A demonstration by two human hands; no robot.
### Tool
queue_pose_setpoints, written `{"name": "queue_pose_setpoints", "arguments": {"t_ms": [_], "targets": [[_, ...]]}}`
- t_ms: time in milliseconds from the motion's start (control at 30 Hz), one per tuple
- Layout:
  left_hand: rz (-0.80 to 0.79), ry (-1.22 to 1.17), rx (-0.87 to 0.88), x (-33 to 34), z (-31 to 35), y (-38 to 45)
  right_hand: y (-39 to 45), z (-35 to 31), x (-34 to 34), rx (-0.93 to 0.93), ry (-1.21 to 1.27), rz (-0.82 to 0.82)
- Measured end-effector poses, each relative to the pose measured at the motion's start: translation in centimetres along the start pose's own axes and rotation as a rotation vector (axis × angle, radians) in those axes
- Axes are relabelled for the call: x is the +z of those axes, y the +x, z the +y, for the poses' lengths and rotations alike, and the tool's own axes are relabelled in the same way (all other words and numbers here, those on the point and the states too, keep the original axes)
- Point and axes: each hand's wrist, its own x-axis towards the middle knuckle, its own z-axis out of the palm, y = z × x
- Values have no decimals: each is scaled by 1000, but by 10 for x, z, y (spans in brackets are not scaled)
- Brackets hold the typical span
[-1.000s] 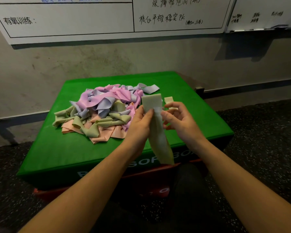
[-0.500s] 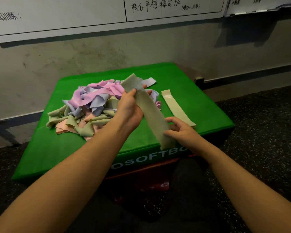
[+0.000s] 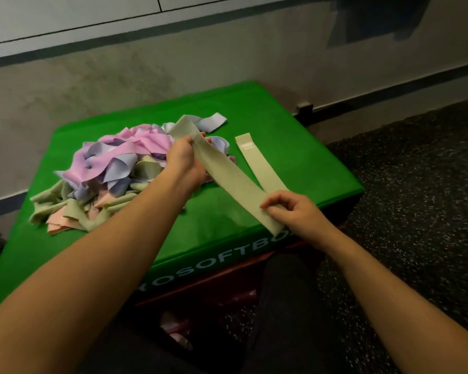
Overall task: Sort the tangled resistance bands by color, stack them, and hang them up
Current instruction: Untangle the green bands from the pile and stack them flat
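A pale green resistance band [image 3: 227,174] is stretched flat between my two hands above the green soft box [image 3: 222,228]. My left hand [image 3: 185,163] grips its far end beside the pile. My right hand [image 3: 295,211] pinches its near end at the box's front edge. A second pale green band [image 3: 257,163] lies flat on the box just right of the held one, its near end hidden under my right hand. The tangled pile [image 3: 114,174] of pink, lilac, green and peach bands sits on the left half of the box.
A grey wall [image 3: 173,76] with a whiteboard's lower edge rises behind the box. Dark speckled rubber floor [image 3: 416,184] spreads to the right. A red box [image 3: 227,282] sits beneath the green one, close to my dark-clad legs.
The held green band went from hanging upright between my hands to lying stretched diagonally. My left hand moved to the far end and my right hand to the near end. The camera tilted down.
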Motion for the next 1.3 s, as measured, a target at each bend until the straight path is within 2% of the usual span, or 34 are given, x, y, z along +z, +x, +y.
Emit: {"name": "queue_pose_setpoints", "arguments": {"t_ms": [133,233,367,500,567,733,900,1100,1300], "targets": [[24,75,-1,11,-11,42,0,3,-24,20,22,-112],[18,131,-36,23,-24,67,5,10,-39,-69,-88,-224],[8,220,-82,43,-40,90,20,22,-59,-155,-177,-129],[24,273,-55,56,-49,118,42,43,-79,-404,-635,70],[31,316,-11,62,-53,133,51,50,-87,-508,-772,133],[42,443,56,71,-61,169,72,54,-97,-613,-728,123],[49,645,116,67,-69,198,84,68,-91,-758,-943,42],[11,754,164,63,-75,216,87,87,-97,-717,-979,-46],[42,1095,334,58,-86,228,85,93,-95,-633,-891,-83]]}}
